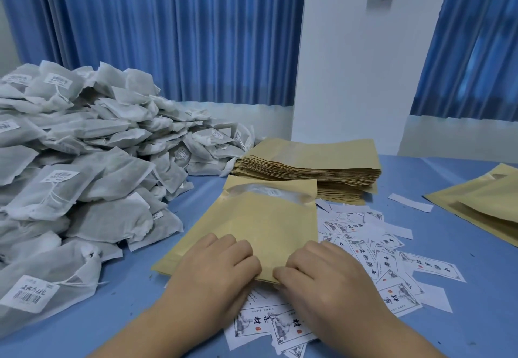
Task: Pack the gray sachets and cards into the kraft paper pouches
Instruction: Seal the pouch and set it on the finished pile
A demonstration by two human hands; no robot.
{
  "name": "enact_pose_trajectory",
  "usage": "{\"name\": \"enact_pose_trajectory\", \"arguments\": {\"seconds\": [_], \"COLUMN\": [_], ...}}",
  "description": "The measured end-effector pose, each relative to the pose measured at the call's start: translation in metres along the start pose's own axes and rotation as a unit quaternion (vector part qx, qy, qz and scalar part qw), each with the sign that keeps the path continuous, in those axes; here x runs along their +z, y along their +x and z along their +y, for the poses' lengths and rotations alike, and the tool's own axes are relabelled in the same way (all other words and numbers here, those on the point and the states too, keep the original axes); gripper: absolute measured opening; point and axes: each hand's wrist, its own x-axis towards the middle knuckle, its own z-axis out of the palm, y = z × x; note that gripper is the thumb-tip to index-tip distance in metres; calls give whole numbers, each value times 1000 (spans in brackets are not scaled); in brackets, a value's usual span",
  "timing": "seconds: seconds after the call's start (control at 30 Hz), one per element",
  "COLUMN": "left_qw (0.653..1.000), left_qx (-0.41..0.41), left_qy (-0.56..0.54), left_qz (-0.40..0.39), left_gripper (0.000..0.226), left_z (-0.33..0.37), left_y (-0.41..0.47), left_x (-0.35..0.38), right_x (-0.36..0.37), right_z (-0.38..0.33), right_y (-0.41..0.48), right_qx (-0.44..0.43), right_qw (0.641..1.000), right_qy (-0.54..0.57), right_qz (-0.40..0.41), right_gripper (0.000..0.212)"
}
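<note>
Gripping a kraft pouch (260, 223) on the blue table (454, 310), left hand (215, 269) and right hand (318, 272) face blue curtains (168, 35).

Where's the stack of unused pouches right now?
In the head view the stack of pouches lies just right of centre on the table, behind the pouch under the left hand and right hand, with the sachet pile to its left.
</note>
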Motion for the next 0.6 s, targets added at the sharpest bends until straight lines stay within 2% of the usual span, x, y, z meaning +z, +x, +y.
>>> {"name": "enact_pose_trajectory", "arguments": {"seconds": [0.17,0.37,0.43,0.5,0.6], "left_qw": [996,994,992,990,980], "left_qx": [-77,-97,-112,-131,-195], "left_qy": [-37,-31,-44,-47,-32], "left_qz": [4,32,36,35,25], "left_gripper": [23,23,24,23,29], "left_z": [-17,-26,-27,-28,-32], "left_y": [-9,-15,-16,-17,-18], "left_x": [-8,-10,-8,-8,-7], "right_x": [-9,-20,-20,-18,-15], "right_z": [16,23,23,24,25], "right_y": [-7,-11,-12,-13,-14], "right_qx": [51,123,190,261,308], "right_qw": [999,990,972,935,892], "right_qy": [10,58,116,214,319], "right_qz": [13,-37,-77,-111,-87], "right_gripper": [15,26,37,47,23]}}
